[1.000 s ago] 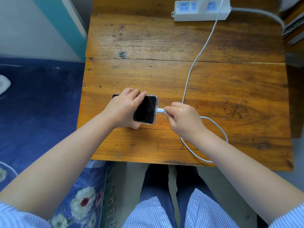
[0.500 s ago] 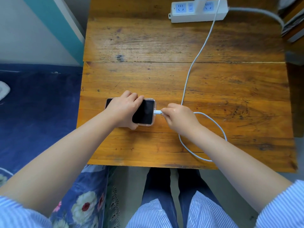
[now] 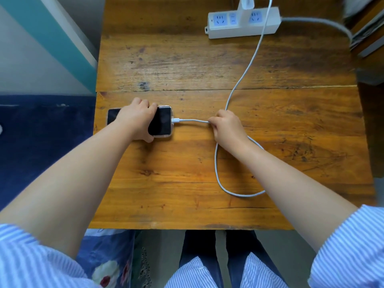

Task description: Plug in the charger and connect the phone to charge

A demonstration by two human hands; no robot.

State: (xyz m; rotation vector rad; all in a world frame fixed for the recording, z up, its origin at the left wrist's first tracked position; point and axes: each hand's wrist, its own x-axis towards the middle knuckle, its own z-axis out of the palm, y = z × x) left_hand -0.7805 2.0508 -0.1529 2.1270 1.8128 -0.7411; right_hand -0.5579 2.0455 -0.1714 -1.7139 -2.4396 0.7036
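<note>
On the wooden table (image 3: 187,163), the left hand (image 3: 137,121) lies over a dark-screened phone (image 3: 161,123) in a clear case, fingers wrapped across its top edge, pressing it flat near the table's left side. A white cable (image 3: 247,67) is plugged into the phone's right end. The right hand (image 3: 227,127) pinches the cable a little way off, fingers clenched on it. At the far right edge, the white charger (image 3: 246,6) stands in a white power strip (image 3: 243,22).
</note>
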